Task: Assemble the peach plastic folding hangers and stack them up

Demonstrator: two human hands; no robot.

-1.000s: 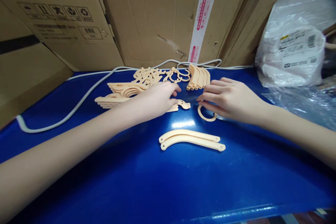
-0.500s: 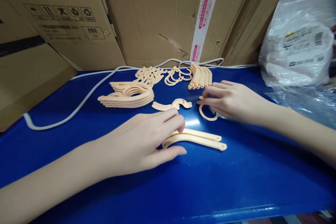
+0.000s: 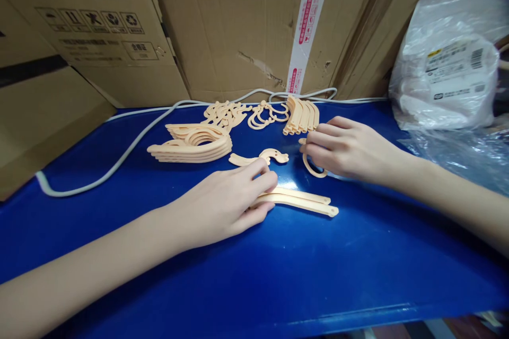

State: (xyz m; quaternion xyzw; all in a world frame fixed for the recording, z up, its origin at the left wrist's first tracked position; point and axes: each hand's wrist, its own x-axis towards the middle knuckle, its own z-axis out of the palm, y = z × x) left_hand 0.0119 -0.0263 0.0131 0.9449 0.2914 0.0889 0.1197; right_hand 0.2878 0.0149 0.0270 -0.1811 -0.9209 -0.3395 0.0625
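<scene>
- While your left hand pinched the near end of the two curved strips at the blue table's centre, your right hand, at 1 o'clock, pinched the ring.
- At 12 o'clock, the carton tape carried red print too small to read.
- At 2 o'clock, the plastic bag wore a barcode label.

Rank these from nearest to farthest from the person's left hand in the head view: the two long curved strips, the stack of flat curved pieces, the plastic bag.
From the left hand:
1. Two long curved strips, touching its fingers.
2. Stack of flat curved pieces, behind it.
3. Plastic bag, far right.
</scene>
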